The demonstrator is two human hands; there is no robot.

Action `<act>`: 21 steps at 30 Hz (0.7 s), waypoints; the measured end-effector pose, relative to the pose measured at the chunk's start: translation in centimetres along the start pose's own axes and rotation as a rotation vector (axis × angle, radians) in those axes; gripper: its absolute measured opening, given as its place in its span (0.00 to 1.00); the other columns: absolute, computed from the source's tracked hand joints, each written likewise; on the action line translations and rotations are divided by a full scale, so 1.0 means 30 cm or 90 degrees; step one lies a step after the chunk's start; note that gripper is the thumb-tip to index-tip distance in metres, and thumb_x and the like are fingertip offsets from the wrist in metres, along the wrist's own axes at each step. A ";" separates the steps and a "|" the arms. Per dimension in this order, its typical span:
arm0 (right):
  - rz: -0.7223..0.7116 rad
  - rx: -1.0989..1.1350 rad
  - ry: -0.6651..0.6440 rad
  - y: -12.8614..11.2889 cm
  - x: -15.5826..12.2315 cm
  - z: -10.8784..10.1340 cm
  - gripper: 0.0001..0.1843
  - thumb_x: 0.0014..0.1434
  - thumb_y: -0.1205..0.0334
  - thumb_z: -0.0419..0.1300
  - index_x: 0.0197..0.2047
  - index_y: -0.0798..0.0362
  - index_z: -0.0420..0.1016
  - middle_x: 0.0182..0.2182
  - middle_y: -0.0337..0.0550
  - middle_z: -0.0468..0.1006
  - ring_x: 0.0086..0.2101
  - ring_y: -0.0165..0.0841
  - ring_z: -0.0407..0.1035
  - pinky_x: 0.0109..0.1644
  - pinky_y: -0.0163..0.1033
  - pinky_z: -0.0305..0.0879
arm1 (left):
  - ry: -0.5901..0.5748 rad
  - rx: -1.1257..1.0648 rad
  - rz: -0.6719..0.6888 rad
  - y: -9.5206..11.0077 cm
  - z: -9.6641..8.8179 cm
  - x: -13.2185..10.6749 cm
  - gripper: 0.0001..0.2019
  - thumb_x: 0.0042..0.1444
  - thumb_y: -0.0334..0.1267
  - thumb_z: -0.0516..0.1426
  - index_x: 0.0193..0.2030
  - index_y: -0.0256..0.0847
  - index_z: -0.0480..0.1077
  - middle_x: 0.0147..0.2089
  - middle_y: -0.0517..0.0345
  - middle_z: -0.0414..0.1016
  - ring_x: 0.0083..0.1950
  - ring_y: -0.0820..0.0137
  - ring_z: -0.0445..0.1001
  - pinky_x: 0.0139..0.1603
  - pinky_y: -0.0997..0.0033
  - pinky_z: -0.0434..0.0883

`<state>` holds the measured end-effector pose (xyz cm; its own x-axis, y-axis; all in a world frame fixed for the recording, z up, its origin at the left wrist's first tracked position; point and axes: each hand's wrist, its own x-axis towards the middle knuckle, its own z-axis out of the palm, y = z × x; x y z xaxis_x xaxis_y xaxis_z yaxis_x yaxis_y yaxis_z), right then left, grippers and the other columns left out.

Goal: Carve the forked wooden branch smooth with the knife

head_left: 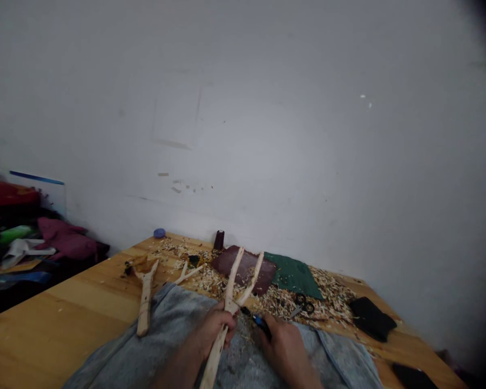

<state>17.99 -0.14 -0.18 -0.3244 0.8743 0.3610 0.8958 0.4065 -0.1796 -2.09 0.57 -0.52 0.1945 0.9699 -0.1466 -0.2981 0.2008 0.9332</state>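
Grey denim cloth (pixel 154 324) covers my lap, nearest the lens. Above it, my left hand (pixel 213 330) is closed around the stem of a pale peeled forked branch (pixel 229 302), its two prongs rising away from me and tilted toward the far edge of the table. My right hand (pixel 285 348) is closed on a slim blue-and-black tool (pixel 259 322) just beside the fork; I cannot tell whether the tool touches the wood, and no blade is resolved.

A second pale forked branch (pixel 144 294) lies on the honey-coloured wooden table (pixel 65 308), left of my lap. Curled pale wood shavings (pixel 275 302) are strewn around a dark maroon leather pad (pixel 243 269) and a green cloth mat (pixel 294 275). Black-handled scissors (pixel 302 307) rest among the shavings, with a black fabric pouch (pixel 370 319) to their right. A round blue lid (pixel 159 233) and a dark spool of thread (pixel 219 240) stand by the white wall (pixel 243 108). A heap of red and maroon clothes (pixel 65 240) sits beyond the table's left side.
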 end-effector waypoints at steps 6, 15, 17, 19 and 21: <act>0.137 -0.066 0.036 0.067 0.019 0.000 0.15 0.67 0.55 0.49 0.46 0.49 0.75 0.36 0.46 0.82 0.33 0.36 0.76 0.32 0.34 0.60 | 0.008 0.057 0.009 -0.001 0.016 -0.007 0.10 0.34 0.33 0.56 0.28 0.44 0.63 0.14 0.69 0.58 0.12 0.77 0.52 0.15 0.75 0.49; 0.126 -0.056 -0.011 0.048 0.015 0.008 0.12 0.65 0.59 0.52 0.45 0.50 0.74 0.33 0.45 0.82 0.34 0.37 0.77 0.32 0.34 0.59 | 0.074 0.096 0.012 0.008 0.028 -0.012 0.11 0.33 0.32 0.53 0.29 0.44 0.63 0.14 0.69 0.58 0.14 0.76 0.53 0.16 0.74 0.49; 0.113 -0.060 0.001 0.047 0.015 0.004 0.12 0.66 0.59 0.51 0.45 0.50 0.74 0.35 0.45 0.82 0.35 0.37 0.77 0.33 0.34 0.59 | 0.080 0.101 0.007 0.010 0.030 -0.015 0.11 0.35 0.34 0.54 0.30 0.44 0.63 0.14 0.69 0.58 0.14 0.75 0.54 0.17 0.74 0.50; 0.098 -0.055 0.014 0.045 0.015 0.001 0.12 0.66 0.59 0.50 0.46 0.50 0.74 0.37 0.46 0.82 0.36 0.37 0.77 0.34 0.34 0.60 | 0.078 0.102 0.007 0.011 0.029 -0.016 0.11 0.36 0.35 0.55 0.31 0.45 0.62 0.14 0.69 0.58 0.14 0.75 0.54 0.18 0.74 0.50; 0.095 -0.049 0.007 0.042 0.014 -0.001 0.12 0.66 0.60 0.50 0.46 0.49 0.73 0.38 0.45 0.82 0.36 0.37 0.77 0.34 0.34 0.60 | 0.073 0.103 0.009 0.010 0.027 -0.015 0.11 0.38 0.36 0.55 0.32 0.45 0.62 0.13 0.69 0.58 0.13 0.75 0.53 0.18 0.74 0.50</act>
<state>18.99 0.74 -0.23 -0.1828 0.9203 0.3459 0.9547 0.2503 -0.1612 -1.51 0.08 0.08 0.0804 0.9836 -0.1615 -0.1437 0.1717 0.9746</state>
